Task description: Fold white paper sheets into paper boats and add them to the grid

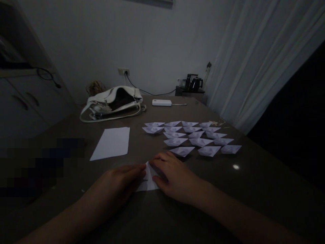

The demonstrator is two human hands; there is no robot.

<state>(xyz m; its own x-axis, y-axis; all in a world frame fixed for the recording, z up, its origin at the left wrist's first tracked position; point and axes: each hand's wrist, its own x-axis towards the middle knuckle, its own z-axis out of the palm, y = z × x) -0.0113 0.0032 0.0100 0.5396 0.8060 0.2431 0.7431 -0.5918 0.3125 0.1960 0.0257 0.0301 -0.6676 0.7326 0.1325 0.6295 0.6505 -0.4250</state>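
Note:
A partly folded white sheet of paper (148, 184) lies on the dark table close in front of me, its top folded to a point. My left hand (122, 178) presses on its left side, fingers together and resting on a folded flap. On the other side my right hand (172, 173) grips the paper, fingertips at the top fold and thumb lower down. Both hands hide parts of the sheet. Just beyond my right hand stand several folded paper boats (181, 151) in loose rows. A stack of plain white paper (111, 143) rests to the far left.
A white handbag (111, 100) with its top gaping sits at the back left of the table (203, 203). Right of it lies a white rectangular device (161, 102) with a short cable. A black kettle (196, 83) stands behind, near a white curtain (243, 64).

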